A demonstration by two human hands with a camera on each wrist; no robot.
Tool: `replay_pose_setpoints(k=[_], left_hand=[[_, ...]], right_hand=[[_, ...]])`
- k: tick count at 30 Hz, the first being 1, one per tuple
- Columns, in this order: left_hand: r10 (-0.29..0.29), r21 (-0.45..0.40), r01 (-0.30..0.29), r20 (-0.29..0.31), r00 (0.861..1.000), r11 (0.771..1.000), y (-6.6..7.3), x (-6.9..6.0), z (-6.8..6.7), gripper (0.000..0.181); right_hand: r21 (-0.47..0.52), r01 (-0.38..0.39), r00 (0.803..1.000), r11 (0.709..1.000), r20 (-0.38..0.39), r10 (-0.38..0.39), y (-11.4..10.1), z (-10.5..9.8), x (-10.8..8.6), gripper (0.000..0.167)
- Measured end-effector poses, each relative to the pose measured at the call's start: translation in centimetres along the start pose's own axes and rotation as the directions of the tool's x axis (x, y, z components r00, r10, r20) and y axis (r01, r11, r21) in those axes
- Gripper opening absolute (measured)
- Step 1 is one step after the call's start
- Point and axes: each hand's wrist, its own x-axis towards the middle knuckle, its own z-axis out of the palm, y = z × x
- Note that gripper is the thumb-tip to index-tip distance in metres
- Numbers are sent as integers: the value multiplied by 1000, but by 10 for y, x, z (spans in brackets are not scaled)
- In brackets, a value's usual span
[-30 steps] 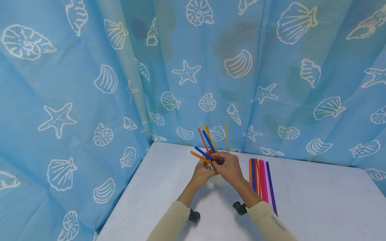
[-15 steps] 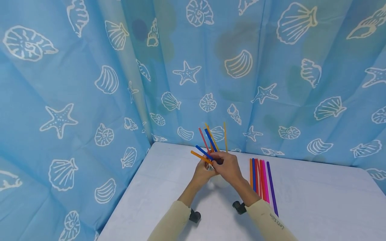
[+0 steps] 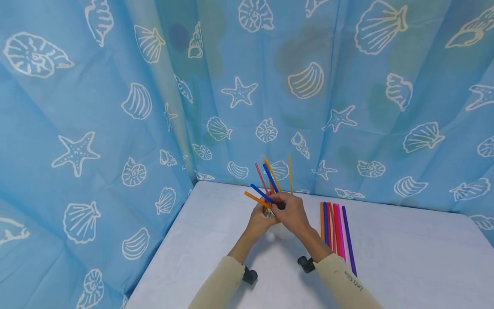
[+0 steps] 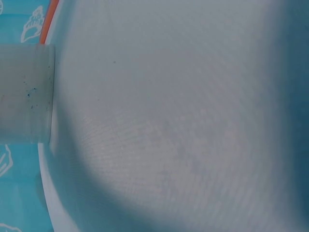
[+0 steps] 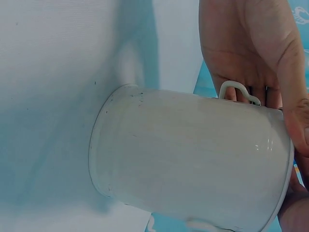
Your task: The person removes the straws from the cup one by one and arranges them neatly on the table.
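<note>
The right wrist view bares what the hands mostly hide in the head view: a pale pot (image 5: 188,150) with a looped handle (image 5: 235,84). The left hand (image 3: 260,222) grips its rim, thumb at the edge. The head view shows the right hand (image 3: 294,216) pinching an orange straw (image 3: 257,200) and a blue straw (image 3: 260,192), their free ends pointing left of that grip; loose straws (image 3: 334,227) lie rightward on the tabletop (image 3: 409,249).

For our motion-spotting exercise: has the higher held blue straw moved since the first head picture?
Yes, slightly: the higher blue straw has shifted right in the head view, against the printed shell behind.
</note>
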Motion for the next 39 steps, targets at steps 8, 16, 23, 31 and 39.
replay_pose_setpoints(k=[8, 16, 23, 31, 39], left_hand=[[-15, 8, 15, -11, 1000, 1000, -4, 2, 1, 75], [-26, 9, 27, -11, 1000, 1000, -3, 1, 3, 75], [-23, -10, 23, -15, 1000, 1000, -1, 1, 3, 73], [-47, -64, 47, 9, 999, 997, -1, 0, 4, 73], [-24, -100, 26, 15, 1000, 995, -3, 2, 2, 74]], right_hand=[[-18, -10, 1000, 1000, -12, 10, -1, 0, -2, 20], [-13, 24, 999, 1000, -24, -24, 1, -1, -3, 19], [-30, 71, 997, 997, -33, -72, 1, -5, -1, 21], [6, 47, 997, 999, -66, -47, -10, -18, -5, 22], [141, 80, 992, 987, -113, -64, -23, -32, -7, 19]])
